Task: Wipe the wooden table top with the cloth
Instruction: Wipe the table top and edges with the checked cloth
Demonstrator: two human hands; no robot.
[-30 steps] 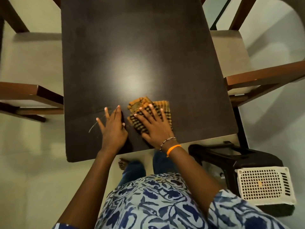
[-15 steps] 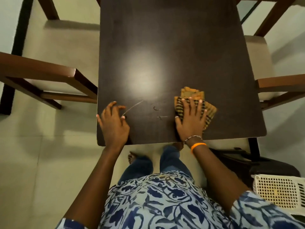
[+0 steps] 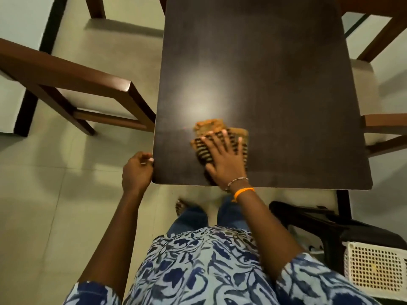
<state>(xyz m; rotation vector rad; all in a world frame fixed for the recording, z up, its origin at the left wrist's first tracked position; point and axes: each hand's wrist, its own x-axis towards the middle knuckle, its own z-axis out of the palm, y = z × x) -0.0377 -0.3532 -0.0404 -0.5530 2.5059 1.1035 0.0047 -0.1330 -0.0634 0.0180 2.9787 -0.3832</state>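
Note:
The dark wooden table top [image 3: 264, 73] fills the upper middle of the head view. A folded orange and black checked cloth [image 3: 209, 127] lies near its front edge, left of centre. My right hand [image 3: 224, 159] presses flat on the cloth with fingers spread, and most of the cloth is hidden under it. My left hand [image 3: 136, 170] is off the top, beside the front left corner, with its curled fingers against the table's left edge.
A brown wooden chair [image 3: 66, 78] stands close to the table's left side and another chair [image 3: 385, 124] to its right. A black plastic stool [image 3: 319, 221] and a white perforated basket [image 3: 378, 267] sit on the tiled floor at the lower right.
My right hand slid the cloth right, then back left toward the table's middle. My left hand left the top and now sits at the left edge. The loose threads are gone from view.

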